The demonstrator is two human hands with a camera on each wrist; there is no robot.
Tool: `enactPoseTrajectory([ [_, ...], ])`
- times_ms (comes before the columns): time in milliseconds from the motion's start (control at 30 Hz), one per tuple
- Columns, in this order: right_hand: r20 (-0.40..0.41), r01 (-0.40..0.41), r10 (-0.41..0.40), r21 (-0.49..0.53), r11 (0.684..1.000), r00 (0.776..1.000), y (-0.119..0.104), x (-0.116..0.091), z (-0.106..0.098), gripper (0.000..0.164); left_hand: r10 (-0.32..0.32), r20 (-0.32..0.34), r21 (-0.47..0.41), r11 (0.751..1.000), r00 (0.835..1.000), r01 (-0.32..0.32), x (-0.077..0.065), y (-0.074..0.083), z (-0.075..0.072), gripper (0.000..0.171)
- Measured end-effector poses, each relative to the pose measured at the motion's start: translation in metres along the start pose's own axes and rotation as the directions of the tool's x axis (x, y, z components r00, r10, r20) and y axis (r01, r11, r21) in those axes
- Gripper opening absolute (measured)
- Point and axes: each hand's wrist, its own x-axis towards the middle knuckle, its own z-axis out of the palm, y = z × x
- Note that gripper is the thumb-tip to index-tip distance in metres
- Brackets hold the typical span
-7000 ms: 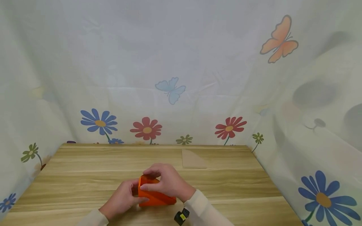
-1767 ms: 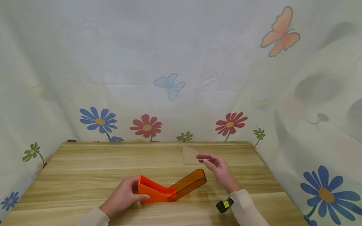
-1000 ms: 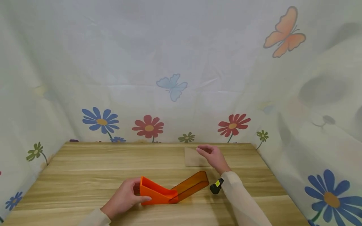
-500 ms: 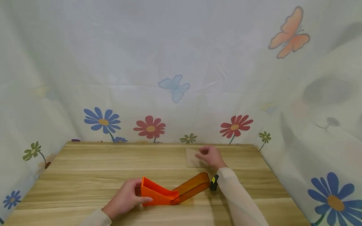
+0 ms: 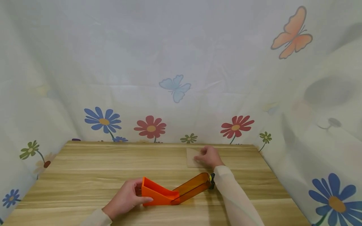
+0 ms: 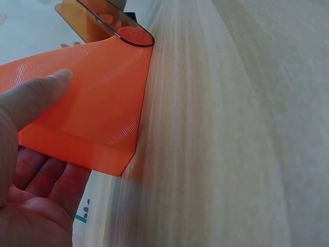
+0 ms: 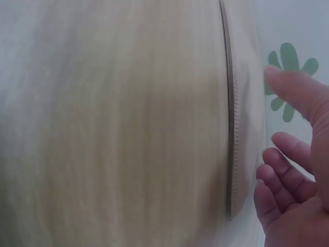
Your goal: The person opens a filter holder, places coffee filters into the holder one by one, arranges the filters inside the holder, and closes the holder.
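An orange wedge-shaped plastic case (image 5: 158, 197) stands on the table, its amber see-through lid (image 5: 193, 186) swung out to the right on a hinge. My left hand (image 5: 123, 199) grips the case's tall left end, thumb on the near wall (image 6: 97, 98) and fingers behind. Farther back lies a flat stack of brown coffee filters (image 5: 191, 157), quarter-circle in outline, with a crimped edge (image 7: 235, 118) showing in the right wrist view. Over its right part hovers my right hand (image 5: 212, 157), thumb and fingers spread apart with nothing between them. It hides much of the stack.
The wood-grain table (image 5: 99, 169) ends just behind the filters at a hanging cloth (image 5: 127, 78) printed with flowers and butterflies. More cloth hangs at both sides. The black wrist camera (image 5: 212, 181) on my right arm overlaps the lid's far end.
Earlier both hands were on the case; its lid has since swung out to the right. My right hand has moved back over the filters. My left hand keeps its grip on the case.
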Motion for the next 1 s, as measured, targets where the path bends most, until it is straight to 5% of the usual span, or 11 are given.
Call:
enactPoseTrajectory([
  [267, -0.013, -0.007, 0.007, -0.063, 0.998, 1.0, -0.001, 0.001, 0.006, 0.047, -0.009, -0.002, -0.006, 1.0, 1.0, 0.009, 0.0, -0.001, 0.001, 0.053],
  [1000, -0.036, 0.007, -0.012, -0.115, 0.993, 0.999, 0.003, 0.004, 0.011, 0.063, -0.01, -0.001, -0.005, 1.0, 1.0, 0.01, -0.001, 0.0, 0.001, 0.052],
])
